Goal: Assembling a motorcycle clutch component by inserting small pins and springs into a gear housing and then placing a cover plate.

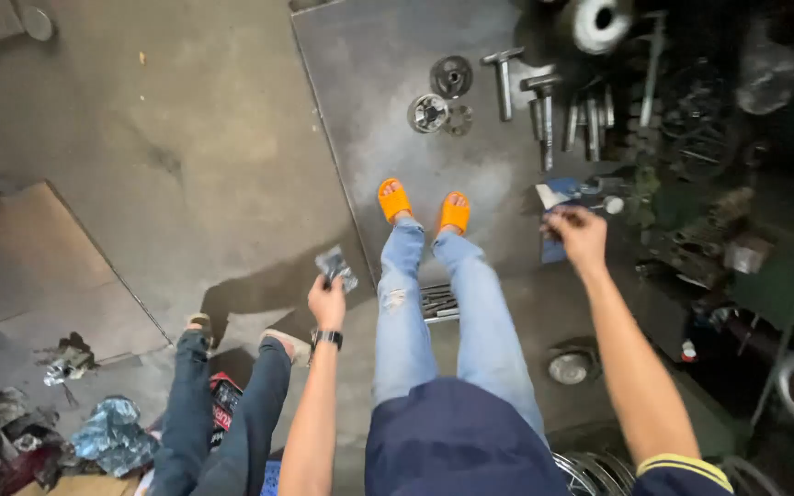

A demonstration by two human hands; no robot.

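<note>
I look straight down at my legs in pale torn jeans and orange sandals (395, 200). My left hand (327, 303), with a black watch on the wrist, holds a small crumpled clear plastic bag (335, 267) out in front of me. My right hand (578, 235) reaches forward to the right with fingers pinched together on something small and dark; I cannot tell what it is. It hovers above a blue and white item (558, 195) on the floor.
A grey metal floor plate (369, 92) carries round metal discs (429, 113) and several T-shaped steel bolts (504, 78). Dark machine parts crowd the right side. Another person's legs (222, 404) in dark jeans stand at my left. Crumpled foil and scraps (112, 432) lie lower left.
</note>
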